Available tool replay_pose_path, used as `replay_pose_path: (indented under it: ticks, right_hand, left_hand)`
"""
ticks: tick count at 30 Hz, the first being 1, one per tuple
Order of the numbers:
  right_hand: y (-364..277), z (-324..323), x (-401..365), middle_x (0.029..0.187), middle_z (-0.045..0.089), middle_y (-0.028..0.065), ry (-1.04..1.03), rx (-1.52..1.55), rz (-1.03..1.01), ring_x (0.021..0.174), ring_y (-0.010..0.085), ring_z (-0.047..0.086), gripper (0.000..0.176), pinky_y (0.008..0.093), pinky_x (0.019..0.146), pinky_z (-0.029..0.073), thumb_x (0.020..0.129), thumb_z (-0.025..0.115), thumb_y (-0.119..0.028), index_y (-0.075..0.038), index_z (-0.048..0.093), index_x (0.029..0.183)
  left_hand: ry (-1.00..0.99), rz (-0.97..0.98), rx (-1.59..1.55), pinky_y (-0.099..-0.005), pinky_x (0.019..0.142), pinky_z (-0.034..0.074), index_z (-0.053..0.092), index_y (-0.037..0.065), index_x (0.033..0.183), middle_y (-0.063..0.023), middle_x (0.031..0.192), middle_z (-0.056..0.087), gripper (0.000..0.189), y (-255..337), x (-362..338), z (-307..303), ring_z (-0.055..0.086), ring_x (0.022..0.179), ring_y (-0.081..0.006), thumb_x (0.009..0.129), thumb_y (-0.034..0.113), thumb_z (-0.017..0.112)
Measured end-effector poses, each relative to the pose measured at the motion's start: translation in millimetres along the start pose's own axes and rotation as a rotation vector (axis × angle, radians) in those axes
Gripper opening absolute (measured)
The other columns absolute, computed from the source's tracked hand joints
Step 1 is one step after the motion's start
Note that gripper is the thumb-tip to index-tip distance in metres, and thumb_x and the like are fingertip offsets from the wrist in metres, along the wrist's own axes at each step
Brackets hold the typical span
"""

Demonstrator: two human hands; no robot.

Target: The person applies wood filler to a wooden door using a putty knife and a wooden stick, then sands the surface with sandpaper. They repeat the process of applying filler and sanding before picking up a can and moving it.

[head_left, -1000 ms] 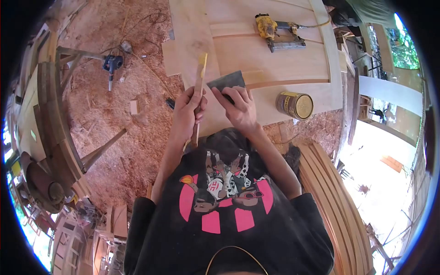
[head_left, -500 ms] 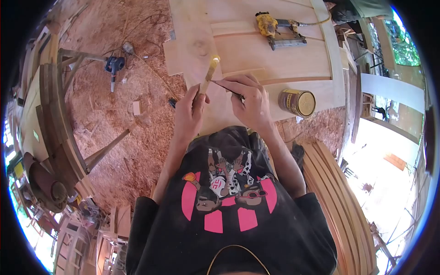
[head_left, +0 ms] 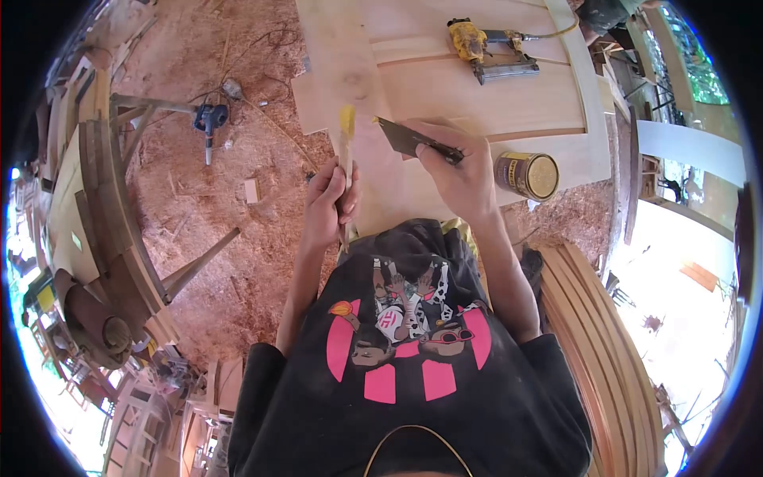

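Note:
My left hand [head_left: 331, 200] is closed around a flat wooden stick [head_left: 347, 145], which points up and has yellow paste on its upper end. In my right hand [head_left: 465, 176] is a putty knife [head_left: 401, 138], its dark, flat blade turned toward the camera. A small yellow dab shows at the blade's far corner. Stick and blade are a short gap apart, both above the pale wooden panel [head_left: 429, 91]. Just right of my right hand, a brown and yellow can [head_left: 518, 175] rests on the panel with its round yellowish end toward me.
A yellow nail gun [head_left: 469, 41] with a hose lies on the panel's far part. A dark blower [head_left: 210, 118] sits on the sawdust-covered floor [head_left: 207, 207] at left. Long curved boards [head_left: 596, 342] are stacked at right. Part of another person [head_left: 600, 14] appears at the top right.
The knife has moved right, away from the stick it was against, and its blade has turned flat to view. The stick has shifted left and stands more upright.

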State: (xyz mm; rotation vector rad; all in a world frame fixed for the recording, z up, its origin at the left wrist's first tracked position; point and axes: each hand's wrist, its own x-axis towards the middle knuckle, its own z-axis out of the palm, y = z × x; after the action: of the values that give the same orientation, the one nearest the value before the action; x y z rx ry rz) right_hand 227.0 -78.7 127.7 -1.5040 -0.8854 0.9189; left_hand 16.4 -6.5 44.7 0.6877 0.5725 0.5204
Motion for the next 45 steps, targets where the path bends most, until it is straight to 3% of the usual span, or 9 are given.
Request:
replay_pose_path:
  ticks: [6, 8, 12, 14, 25, 33, 39, 41, 45]
  right_hand:
    - [-10, 4, -3, 0.114, 0.074, 0.0130, 0.026, -0.071, -0.032, 0.090, 0.0165, 0.070, 0.038, 0.0292, 0.079, 0.054, 0.088, 0.054, 0.005, 0.001, 0.075, 0.120]
    - [-14, 2, -4, 0.116, 0.073, 0.0159, 0.028, -0.210, -0.131, 0.103, 0.0205, 0.070, 0.037, 0.0311, 0.089, 0.054, 0.087, 0.057, 0.008, 0.004, 0.073, 0.121]
    - [-17, 1, -2, 0.112, 0.074, 0.0156, 0.055, -0.452, -0.354, 0.098, 0.0261, 0.070, 0.040, 0.0334, 0.086, 0.054, 0.082, 0.057, 0.009, 0.001, 0.075, 0.117]
    - [-18, 4, -3, 0.110, 0.075, 0.0088, 0.103, -0.504, -0.409, 0.092, 0.0309, 0.068, 0.040, 0.0382, 0.080, 0.057, 0.078, 0.062, 0.005, -0.006, 0.078, 0.113]
    - [-10, 12, -9, 0.108, 0.075, 0.0055, 0.204, -0.661, -0.511, 0.092, 0.0281, 0.067, 0.040, 0.0389, 0.078, 0.057, 0.075, 0.065, 0.005, -0.007, 0.078, 0.110]
    - [-1, 17, -13, 0.109, 0.074, 0.0072, 0.306, -0.656, -0.537, 0.089, 0.0283, 0.066, 0.042, 0.0380, 0.077, 0.056, 0.073, 0.066, 0.009, -0.005, 0.078, 0.111]
    - [-1, 17, -19, 0.108, 0.074, 0.0136, 0.253, -0.287, -0.210, 0.091, 0.0258, 0.070, 0.039, 0.0326, 0.084, 0.055, 0.082, 0.058, 0.009, 0.001, 0.075, 0.116]
    - [3, 13, -21, 0.106, 0.075, 0.0146, 0.211, 0.076, 0.023, 0.096, 0.0197, 0.070, 0.039, 0.0302, 0.088, 0.053, 0.085, 0.055, 0.007, 0.003, 0.074, 0.119]
    - [-5, 0, -20, 0.105, 0.075, 0.0140, 0.177, 0.047, 0.033, 0.099, 0.0148, 0.069, 0.038, 0.0286, 0.089, 0.052, 0.087, 0.054, 0.006, 0.003, 0.073, 0.120]
  left_hand:
    - [0.040, 0.120, 0.286, -0.0198, 0.044, 0.030, 0.060, 0.006, 0.107, 0.0021, 0.066, 0.052, 0.035, -1, 0, 4, 0.037, 0.048, -0.0020, 0.112, 0.038, 0.047]
    - [0.058, 0.145, 0.356, -0.0197, 0.044, 0.029, 0.060, 0.005, 0.106, 0.0021, 0.067, 0.054, 0.034, 1, -1, 3, 0.038, 0.048, -0.0017, 0.112, 0.036, 0.047]
    - [0.099, 0.183, 0.459, -0.0195, 0.046, 0.029, 0.062, 0.004, 0.108, 0.0026, 0.068, 0.055, 0.032, 1, -1, 2, 0.039, 0.051, -0.0011, 0.113, 0.032, 0.046]
    - [0.111, 0.192, 0.497, -0.0195, 0.047, 0.030, 0.062, 0.005, 0.109, 0.0029, 0.068, 0.055, 0.031, 3, -1, 5, 0.039, 0.051, -0.0009, 0.113, 0.031, 0.047]
    - [0.223, 0.321, 0.768, -0.0233, 0.050, 0.030, 0.066, 0.000, 0.116, 0.0005, 0.070, 0.058, 0.022, 6, 1, 13, 0.040, 0.054, -0.0016, 0.109, 0.014, 0.051]
    - [0.243, 0.297, 0.893, -0.0262, 0.056, 0.038, 0.064, 0.003, 0.137, -0.0032, 0.079, 0.065, 0.035, 17, -5, 35, 0.047, 0.059, -0.0071, 0.103, 0.007, 0.057]
    - [0.266, 0.369, 0.997, -0.0298, 0.069, 0.048, 0.060, 0.004, 0.144, -0.0099, 0.095, 0.064, 0.047, 15, -6, 37, 0.058, 0.077, -0.0170, 0.098, 0.002, 0.062]
    - [0.265, 0.397, 0.998, -0.0297, 0.071, 0.048, 0.060, 0.005, 0.145, -0.0102, 0.098, 0.063, 0.048, 12, -4, 33, 0.059, 0.080, -0.0175, 0.097, -0.001, 0.062]
    - [0.239, 0.519, 1.040, -0.0303, 0.074, 0.049, 0.062, 0.007, 0.144, -0.0112, 0.102, 0.062, 0.052, 11, -2, 22, 0.059, 0.086, -0.0188, 0.093, -0.006, 0.062]
